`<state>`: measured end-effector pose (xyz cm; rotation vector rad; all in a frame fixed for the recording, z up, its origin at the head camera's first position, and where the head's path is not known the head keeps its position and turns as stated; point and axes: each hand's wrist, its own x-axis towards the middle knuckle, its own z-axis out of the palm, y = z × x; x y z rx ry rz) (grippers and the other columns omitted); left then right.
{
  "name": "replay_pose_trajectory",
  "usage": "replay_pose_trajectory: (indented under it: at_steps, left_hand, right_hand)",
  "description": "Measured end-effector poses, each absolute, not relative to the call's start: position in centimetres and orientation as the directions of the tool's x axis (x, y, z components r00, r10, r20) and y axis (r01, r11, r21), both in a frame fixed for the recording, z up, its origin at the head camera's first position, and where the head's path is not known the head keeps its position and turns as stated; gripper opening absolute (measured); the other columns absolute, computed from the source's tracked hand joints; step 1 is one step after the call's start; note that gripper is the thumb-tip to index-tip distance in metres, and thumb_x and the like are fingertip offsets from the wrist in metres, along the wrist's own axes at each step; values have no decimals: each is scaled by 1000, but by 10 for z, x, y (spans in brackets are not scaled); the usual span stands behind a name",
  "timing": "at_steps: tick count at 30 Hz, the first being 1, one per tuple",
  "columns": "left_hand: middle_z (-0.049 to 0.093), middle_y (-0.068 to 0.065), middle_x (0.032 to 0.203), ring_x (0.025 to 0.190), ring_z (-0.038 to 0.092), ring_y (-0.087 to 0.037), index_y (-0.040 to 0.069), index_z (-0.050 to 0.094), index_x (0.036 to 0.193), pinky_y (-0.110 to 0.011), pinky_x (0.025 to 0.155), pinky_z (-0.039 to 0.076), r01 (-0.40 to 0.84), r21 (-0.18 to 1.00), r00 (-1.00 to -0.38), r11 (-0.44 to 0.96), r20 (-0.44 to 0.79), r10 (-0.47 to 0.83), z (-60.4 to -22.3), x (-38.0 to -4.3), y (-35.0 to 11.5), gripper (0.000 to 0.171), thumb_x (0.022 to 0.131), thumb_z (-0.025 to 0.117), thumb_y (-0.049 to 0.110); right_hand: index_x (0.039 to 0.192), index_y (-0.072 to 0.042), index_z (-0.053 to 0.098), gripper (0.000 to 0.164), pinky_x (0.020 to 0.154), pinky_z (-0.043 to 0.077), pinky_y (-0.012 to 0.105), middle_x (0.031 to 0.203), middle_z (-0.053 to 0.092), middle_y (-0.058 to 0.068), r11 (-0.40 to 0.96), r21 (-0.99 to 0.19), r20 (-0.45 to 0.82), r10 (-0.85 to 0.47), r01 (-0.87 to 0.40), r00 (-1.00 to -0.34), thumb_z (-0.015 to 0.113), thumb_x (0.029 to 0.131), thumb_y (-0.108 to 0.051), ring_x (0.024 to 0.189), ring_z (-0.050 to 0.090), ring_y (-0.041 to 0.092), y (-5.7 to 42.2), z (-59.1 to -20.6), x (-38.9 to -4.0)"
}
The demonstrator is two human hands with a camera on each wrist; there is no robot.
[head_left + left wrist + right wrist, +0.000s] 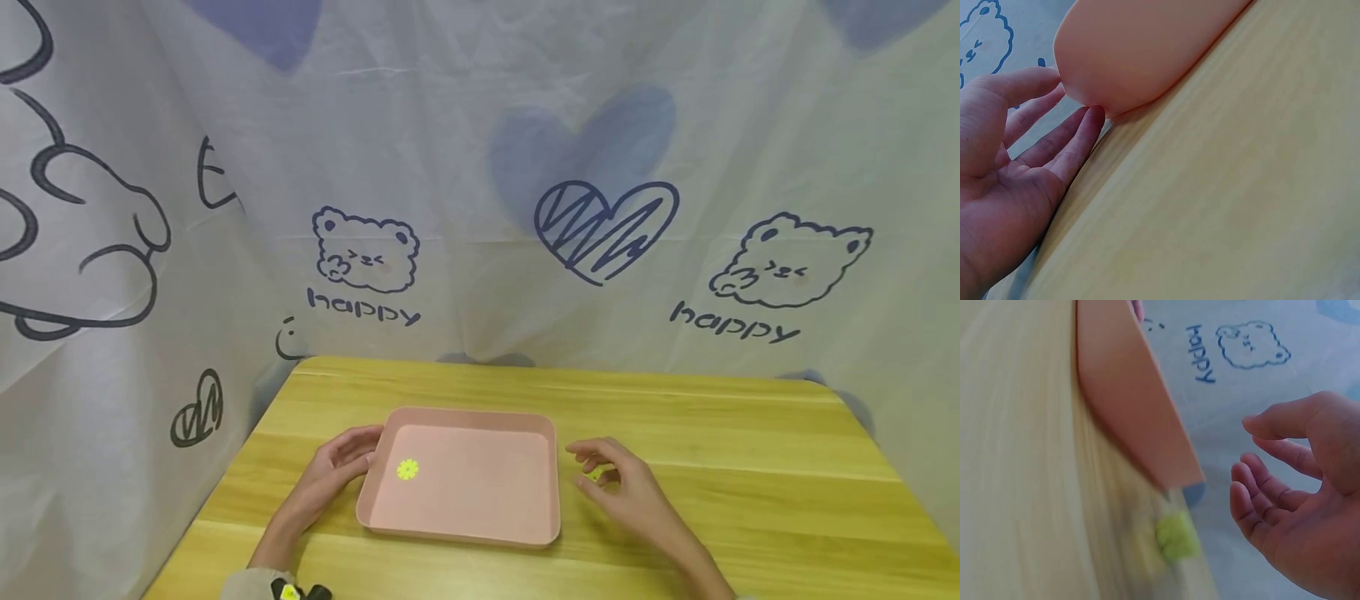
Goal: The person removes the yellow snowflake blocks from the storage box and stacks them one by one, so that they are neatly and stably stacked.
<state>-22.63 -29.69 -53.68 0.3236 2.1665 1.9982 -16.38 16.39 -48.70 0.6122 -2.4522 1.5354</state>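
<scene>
A shallow pink rectangular tray [480, 492] rests on the wooden table. Inside it, toward the left, lies a small yellow-green flower-shaped disc [407, 469] with a notched edge. My left hand [337, 467] is at the tray's left side; in the left wrist view its relaxed fingertips [1094, 115] meet the tray's outer wall [1129, 56]. To the right of the tray my right hand [618, 483] is held with loosely bent fingers, nothing gripped. A small yellow-green piece [596, 473] shows partly hidden behind those fingers; in the right wrist view this piece [1176, 537] is blurred, over the table.
The yellow wood-grain table [750, 467] spreads around the tray. A pale cloth [465, 208] with printed hearts and bear faces hangs behind it and along the left side. A dark wrist device [300, 590] sits at the left sleeve.
</scene>
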Motion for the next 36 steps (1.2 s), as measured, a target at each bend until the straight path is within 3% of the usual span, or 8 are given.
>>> replay_pose_trajectory:
  at_steps: [10,18,28,36]
  left_hand:
    - [51,-25,148,126,60,-15,-2,48,147,-29,99,54,51,996,-959,79,27,282,-535,-226,-296,49,103,64,12]
    - [50,-25,149,128,59,-17,-2,48,148,-29,99,54,63,994,-957,89,34,289,-535,-225,-297,49,104,63,13]
    - [53,-21,148,127,60,-16,1,50,147,-30,99,54,28,996,-965,87,4,261,-535,-223,-296,48,103,65,14]
    - [52,-20,149,128,59,-15,2,51,146,-30,101,53,34,997,-961,73,13,275,-534,-224,-294,47,102,65,15]
  right_hand:
    - [124,-7,67,33,86,60,34,117,67,5,257,-870,339,-308,-421,-889,75,92,-2,102,65,36,126,-477,-168]
    - [123,-7,67,32,85,60,33,118,66,10,234,-898,289,-327,-374,-900,75,93,-3,105,65,39,89,-474,-175]
    - [120,-6,68,28,84,58,29,115,65,16,230,-910,247,-368,-346,-896,73,93,-3,99,65,26,45,-485,-183]
    - [119,-7,68,27,87,57,30,115,64,17,222,-924,218,-367,-312,-905,73,93,-5,99,64,23,19,-491,-193]
